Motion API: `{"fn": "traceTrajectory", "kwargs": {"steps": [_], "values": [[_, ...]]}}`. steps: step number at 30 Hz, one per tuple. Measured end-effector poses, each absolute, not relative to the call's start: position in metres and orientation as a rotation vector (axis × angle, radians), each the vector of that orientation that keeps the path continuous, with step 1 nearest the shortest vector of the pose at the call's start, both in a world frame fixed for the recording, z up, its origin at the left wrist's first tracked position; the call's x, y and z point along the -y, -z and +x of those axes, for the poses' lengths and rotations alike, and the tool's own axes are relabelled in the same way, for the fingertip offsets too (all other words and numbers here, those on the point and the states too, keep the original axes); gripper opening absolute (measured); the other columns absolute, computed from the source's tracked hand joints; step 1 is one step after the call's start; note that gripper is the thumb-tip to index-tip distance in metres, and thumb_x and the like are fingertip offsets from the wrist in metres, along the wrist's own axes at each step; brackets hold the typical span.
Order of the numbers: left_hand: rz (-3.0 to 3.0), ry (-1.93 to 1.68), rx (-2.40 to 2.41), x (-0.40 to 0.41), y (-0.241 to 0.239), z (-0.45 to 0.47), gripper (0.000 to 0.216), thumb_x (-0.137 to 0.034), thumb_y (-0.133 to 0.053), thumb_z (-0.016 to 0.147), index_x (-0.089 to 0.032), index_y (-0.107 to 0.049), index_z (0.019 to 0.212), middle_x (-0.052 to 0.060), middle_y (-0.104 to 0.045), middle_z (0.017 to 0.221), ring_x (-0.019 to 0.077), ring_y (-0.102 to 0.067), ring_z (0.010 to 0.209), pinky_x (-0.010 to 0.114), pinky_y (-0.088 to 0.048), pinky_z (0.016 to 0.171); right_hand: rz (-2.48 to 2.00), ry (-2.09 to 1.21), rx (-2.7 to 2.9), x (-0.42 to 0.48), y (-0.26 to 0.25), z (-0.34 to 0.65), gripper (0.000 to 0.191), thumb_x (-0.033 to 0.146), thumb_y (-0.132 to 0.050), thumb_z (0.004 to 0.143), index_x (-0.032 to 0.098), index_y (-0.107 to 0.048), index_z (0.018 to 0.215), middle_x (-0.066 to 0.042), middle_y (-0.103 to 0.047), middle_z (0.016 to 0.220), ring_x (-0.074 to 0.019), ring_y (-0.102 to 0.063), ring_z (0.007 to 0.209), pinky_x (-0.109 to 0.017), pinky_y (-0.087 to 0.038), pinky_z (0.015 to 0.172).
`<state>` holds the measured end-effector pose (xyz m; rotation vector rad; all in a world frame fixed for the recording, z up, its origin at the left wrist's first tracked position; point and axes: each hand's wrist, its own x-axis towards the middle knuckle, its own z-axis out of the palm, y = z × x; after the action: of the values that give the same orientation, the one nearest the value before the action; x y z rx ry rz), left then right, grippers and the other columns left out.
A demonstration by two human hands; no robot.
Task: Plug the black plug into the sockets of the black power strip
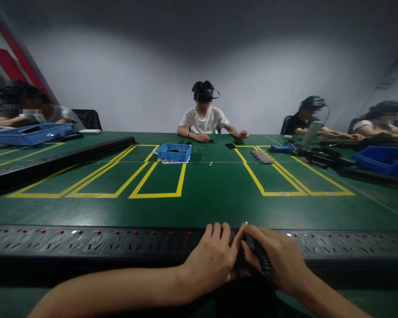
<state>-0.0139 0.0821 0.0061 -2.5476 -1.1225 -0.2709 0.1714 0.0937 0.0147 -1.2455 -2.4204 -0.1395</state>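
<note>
Both my hands meet at a long black power strip (86, 242) that runs across the table right in front of me. My left hand (215, 258) rests on the strip with its fingers curled over the top edge. My right hand (278, 258) is closed round a black cable (263, 260) with its plug, pressed against the strip beside my left thumb. What lies under my palms is hidden.
The green table (205, 198) carries yellow marked rectangles. A blue tray (174, 152) sits in the middle, more blue trays at far left (29, 133) and right (382, 160). A person in a white shirt (203, 120) sits opposite; other people work at both sides.
</note>
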Motion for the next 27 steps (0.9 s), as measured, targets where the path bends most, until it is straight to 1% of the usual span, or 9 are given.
{"fn": "traceTrajectory", "kwargs": {"steps": [5, 14, 18, 21, 27], "values": [[-2.53, 0.254, 1.108, -0.0823, -0.0068, -0.0142, 0.08, -0.06, -0.026, 0.087, -0.003, -0.012, 0.142, 0.02, -0.052, 0.11, 0.0312, -0.05, 0.096, 0.042, -0.039, 0.081, -1.238, 0.127, 2.412, -0.0944, -0.0116, 0.1738, 0.023, 0.033, -0.041, 0.089, 0.022, -0.056, 0.103, -0.002, -0.062, 0.072, -0.0152, -0.06, 0.06, -0.025, -0.039, 0.054], [-2.527, 0.237, 1.117, -0.0807, -0.011, -0.0142, 0.082, -0.059, -0.029, 0.086, -0.003, -0.01, 0.142, 0.018, -0.052, 0.108, 0.0293, -0.05, 0.094, 0.04, -0.04, 0.079, -1.182, 0.05, 2.469, -0.0966, -0.0146, 0.1768, 0.028, 0.032, -0.042, 0.089, 0.018, -0.053, 0.11, -0.005, -0.064, 0.077, -0.0158, -0.062, 0.066, -0.025, -0.043, 0.057], [-2.521, 0.238, 1.134, -0.0809, -0.0109, -0.0133, 0.085, -0.061, -0.031, 0.085, -0.003, -0.007, 0.142, 0.017, -0.053, 0.105, 0.0283, -0.051, 0.091, 0.039, -0.04, 0.078, -1.171, 0.079, 2.446, -0.0959, -0.014, 0.1769, 0.024, 0.029, -0.042, 0.087, 0.018, -0.054, 0.105, -0.004, -0.064, 0.076, -0.0158, -0.062, 0.064, -0.025, -0.043, 0.056], [-2.515, 0.243, 1.143, -0.0812, -0.011, -0.0127, 0.088, -0.063, -0.032, 0.084, -0.004, -0.003, 0.142, 0.017, -0.053, 0.104, 0.0279, -0.052, 0.09, 0.039, -0.04, 0.078, -1.169, 0.094, 2.431, -0.0953, -0.0129, 0.1766, 0.024, 0.027, -0.042, 0.087, 0.018, -0.055, 0.103, -0.005, -0.064, 0.077, -0.0159, -0.062, 0.066, -0.025, -0.044, 0.057], [-2.522, 0.251, 1.142, -0.0812, -0.0127, -0.0126, 0.087, -0.062, -0.034, 0.084, -0.006, 0.0, 0.142, 0.016, -0.053, 0.103, 0.0268, -0.052, 0.089, 0.039, -0.04, 0.077, -1.184, 0.079, 2.427, -0.0933, -0.0139, 0.1754, 0.024, 0.029, -0.042, 0.087, 0.018, -0.057, 0.102, -0.006, -0.064, 0.077, -0.0163, -0.062, 0.068, -0.025, -0.045, 0.059]]}}
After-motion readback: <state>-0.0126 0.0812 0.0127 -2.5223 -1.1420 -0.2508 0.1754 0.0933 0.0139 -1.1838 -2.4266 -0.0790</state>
